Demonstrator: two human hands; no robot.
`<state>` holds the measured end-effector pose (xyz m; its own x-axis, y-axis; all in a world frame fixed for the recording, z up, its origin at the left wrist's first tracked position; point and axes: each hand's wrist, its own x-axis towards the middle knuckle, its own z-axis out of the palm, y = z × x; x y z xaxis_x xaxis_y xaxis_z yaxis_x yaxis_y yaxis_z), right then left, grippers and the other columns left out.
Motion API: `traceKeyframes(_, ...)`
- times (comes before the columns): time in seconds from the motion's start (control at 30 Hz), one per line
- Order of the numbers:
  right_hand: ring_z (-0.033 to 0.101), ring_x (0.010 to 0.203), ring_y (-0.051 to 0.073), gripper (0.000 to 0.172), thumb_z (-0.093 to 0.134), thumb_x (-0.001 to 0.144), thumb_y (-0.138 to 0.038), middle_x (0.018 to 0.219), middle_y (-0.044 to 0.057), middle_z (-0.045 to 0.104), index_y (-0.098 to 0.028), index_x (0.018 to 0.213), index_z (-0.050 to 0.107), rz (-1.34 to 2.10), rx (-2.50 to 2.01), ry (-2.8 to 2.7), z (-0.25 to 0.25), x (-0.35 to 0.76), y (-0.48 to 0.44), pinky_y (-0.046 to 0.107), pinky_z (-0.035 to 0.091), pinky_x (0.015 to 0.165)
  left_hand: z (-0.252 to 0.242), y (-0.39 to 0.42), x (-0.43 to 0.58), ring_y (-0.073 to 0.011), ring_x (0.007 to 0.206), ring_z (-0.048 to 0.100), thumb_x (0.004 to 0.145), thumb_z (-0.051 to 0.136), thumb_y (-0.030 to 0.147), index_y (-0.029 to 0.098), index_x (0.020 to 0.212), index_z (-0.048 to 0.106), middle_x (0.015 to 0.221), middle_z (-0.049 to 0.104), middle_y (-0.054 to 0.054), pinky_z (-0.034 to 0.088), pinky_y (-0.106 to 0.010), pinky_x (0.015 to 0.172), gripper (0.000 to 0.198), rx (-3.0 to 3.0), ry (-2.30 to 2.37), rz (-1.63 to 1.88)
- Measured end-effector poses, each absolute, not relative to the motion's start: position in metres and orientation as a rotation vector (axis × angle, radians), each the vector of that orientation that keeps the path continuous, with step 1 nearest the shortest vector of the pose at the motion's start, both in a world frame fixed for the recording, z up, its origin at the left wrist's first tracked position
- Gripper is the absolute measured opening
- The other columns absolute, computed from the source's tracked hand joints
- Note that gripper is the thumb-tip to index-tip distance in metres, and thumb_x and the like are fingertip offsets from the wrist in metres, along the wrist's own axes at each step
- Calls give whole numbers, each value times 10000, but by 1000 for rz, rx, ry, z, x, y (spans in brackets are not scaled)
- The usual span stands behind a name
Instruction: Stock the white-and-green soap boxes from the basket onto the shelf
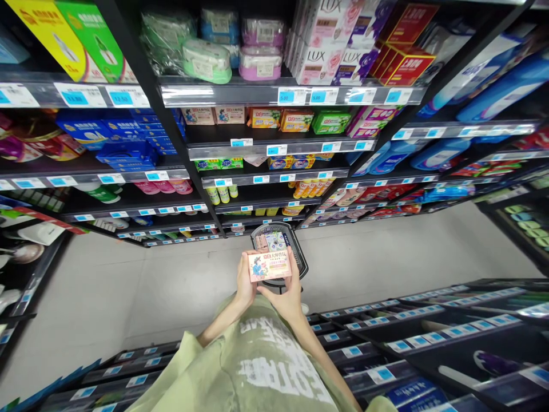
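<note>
A pale pink soap box (270, 266) with a small printed figure and Chinese lettering is held up in front of me, its front face turned towards the camera. My left hand (246, 281) grips its left end. On the right end, the fingers of my right hand (290, 290) are closed, with the thumb low near the bottom edge. Behind and below the box stands a dark shopping basket (302, 252) on the floor, partly hidden by the box and my hands. Inside it lie some packaged goods (274, 241), too small to name.
Ahead rises a shelf (274, 94) with boxed soaps, among them LUX cartons (319, 64) and matching pink boxes (199, 116). Blue bottles (394, 155) fill the shelves on the right. Grey floor (171, 269) runs along the aisle, with more shelving (412, 332) close behind me.
</note>
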<state>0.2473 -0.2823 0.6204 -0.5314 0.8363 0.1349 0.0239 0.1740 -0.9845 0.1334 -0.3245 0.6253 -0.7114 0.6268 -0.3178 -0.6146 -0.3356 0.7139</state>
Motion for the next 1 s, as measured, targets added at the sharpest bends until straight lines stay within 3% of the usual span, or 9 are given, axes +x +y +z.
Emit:
traceKeyframes(0.17,296,1556,315,1204,935,652,-289,1703,96,262,-330,1624,225,1404,-851,-1770,619,247,-281,525,327,1258,624,-325,134,-251,1071,720,864,680,650,189,916,680,1034,778,-69,549,-356,964,464,-10,1156,2080)
traceKeyframes(0.37,397,1494,361,1212,951,599,-326,1656,136,348,-279,1607,279,1361,-977,-1814,613,244,-279,576,333,1240,625,-326,140,-244,945,738,873,658,655,161,937,687,1053,782,-100,571,-330,827,500,-62,1301,2015)
traceKeyframes(0.57,447,1448,412,1231,960,552,-358,1580,173,458,-260,1598,318,1381,-1116,-1743,595,244,-281,643,376,1182,628,-326,141,-270,1038,722,886,677,606,162,927,712,1228,747,-136,578,-338,834,447,54,1328,2023)
traceKeyframes(0.67,419,1474,402,1210,945,594,-411,1617,176,409,-263,1606,298,1480,-1079,-1666,586,244,-283,644,348,1198,633,-326,140,-303,1111,699,861,731,554,170,959,756,1254,738,-147,558,-367,914,397,168,1438,1993)
traceKeyframes(0.8,468,1453,367,1122,873,687,-539,1608,173,431,-260,1604,291,1822,-860,-1442,583,242,-287,569,447,1154,646,-327,147,-351,1185,670,859,735,545,188,914,778,1155,775,-143,508,-432,1026,364,306,1487,1955)
traceKeyframes(0.9,522,1408,368,994,787,707,-683,1523,137,550,-269,1537,429,2007,-748,-1253,584,242,-288,562,484,1121,655,-332,158,-356,1231,651,917,642,591,190,969,768,1169,773,-144,449,-476,1111,423,389,1385,1956)
traceKeyframes(1.0,630,1270,401,920,487,787,-866,1411,156,645,-220,1436,577,2248,-655,-1020,584,245,-286,624,503,1063,658,-340,169,-362,1264,640,903,650,619,201,1093,723,1159,777,-150,406,-527,1161,465,412,1151,1963)
